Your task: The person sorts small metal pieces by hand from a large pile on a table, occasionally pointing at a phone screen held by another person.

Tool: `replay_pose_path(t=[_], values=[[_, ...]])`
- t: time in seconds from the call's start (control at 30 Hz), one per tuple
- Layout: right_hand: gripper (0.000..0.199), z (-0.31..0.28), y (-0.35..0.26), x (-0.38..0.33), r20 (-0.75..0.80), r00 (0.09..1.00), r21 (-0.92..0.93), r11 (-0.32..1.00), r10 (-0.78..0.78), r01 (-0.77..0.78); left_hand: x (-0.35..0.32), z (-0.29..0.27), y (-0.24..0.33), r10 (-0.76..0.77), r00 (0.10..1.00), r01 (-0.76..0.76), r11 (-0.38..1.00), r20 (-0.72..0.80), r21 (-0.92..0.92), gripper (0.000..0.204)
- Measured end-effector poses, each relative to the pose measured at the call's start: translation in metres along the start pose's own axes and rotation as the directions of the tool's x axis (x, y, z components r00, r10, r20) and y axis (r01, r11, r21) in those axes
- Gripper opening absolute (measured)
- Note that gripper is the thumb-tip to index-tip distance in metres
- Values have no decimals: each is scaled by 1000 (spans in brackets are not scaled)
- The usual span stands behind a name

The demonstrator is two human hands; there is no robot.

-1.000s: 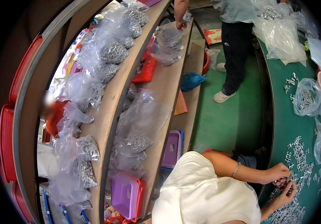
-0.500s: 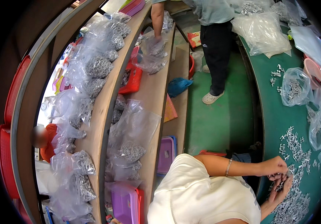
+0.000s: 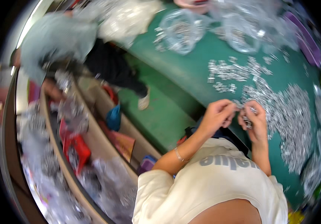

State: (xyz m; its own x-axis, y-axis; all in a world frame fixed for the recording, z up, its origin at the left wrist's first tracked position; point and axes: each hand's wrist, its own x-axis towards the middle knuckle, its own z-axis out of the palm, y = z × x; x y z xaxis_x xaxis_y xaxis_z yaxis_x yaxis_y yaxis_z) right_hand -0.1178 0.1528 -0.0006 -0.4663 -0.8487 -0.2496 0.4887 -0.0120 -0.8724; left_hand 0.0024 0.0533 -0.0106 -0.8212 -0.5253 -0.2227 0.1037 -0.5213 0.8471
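My left hand is closed in a pinch on a small silver metal part at its fingertips. Close beside it, the curled fingers of my right hand hold several similar small metal parts. Both hands are just over the near edge of the green table, fingertips nearly touching. To their right spreads a large heap of the silver parts. Beyond the hands lies a smaller, looser group of these parts. Their exact shape is too small to make out.
Clear plastic bags of parts lie along the table's far side, near a purple tray. At left, wooden shelves carry bagged parts and a red basket. Another person bends over the shelves, beside the green floor.
My view has turned right, bringing the table to the middle. My hands, earlier together above the parts, are now slightly apart near the table edge. The other person bends further toward the shelf.
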Motion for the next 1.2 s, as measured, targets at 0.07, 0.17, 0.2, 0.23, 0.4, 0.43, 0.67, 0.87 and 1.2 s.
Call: replay_pose_path(t=[0.07, 0.17, 0.2, 0.23, 0.4, 0.43, 0.67, 0.87, 1.2], values=[[11, -4, 2, 2, 31, 999, 60, 998, 20, -22, 1, 4, -1, 24, 996, -25, 1000, -84, -11, 17], [11, -9, 5, 1, 41, 996, 217, 972, 85, -92, 2, 5, -7, 33, 994, -37, 999, -105, -35, 18], [11, -7, 5, -1, 33, 996, 232, 969, 82, -88, 1, 6, -5, 45, 991, -45, 999, -126, 6, 18], [11, -5, 4, -2, 28, 996, 246, 966, 80, -85, 0, 8, -2, 62, 987, -55, 997, -149, 47, 17], [13, 0, 8, -12, 34, 967, -213, 943, -254, 255, -7, 12, 0, 131, 968, -100, 984, -214, 148, 13], [12, -2, 5, -11, 38, 992, -49, 991, -120, 122, -8, 13, 0, 150, 965, -118, 981, -213, 155, 13], [12, 0, 3, -11, 35, 998, -75, 996, -45, 47, -7, 14, -6, 532, 825, -347, 743, -191, 572, 9], [12, -9, -6, -6, 44, 999, -58, 998, 1, 2, -5, 13, 1, 464, 876, -322, 765, -130, 558, 8], [10, -13, -11, -4, 31, 1000, -63, 998, -6, 8, -2, 17, -1, 255, 949, -187, 929, -184, 320, 9]])
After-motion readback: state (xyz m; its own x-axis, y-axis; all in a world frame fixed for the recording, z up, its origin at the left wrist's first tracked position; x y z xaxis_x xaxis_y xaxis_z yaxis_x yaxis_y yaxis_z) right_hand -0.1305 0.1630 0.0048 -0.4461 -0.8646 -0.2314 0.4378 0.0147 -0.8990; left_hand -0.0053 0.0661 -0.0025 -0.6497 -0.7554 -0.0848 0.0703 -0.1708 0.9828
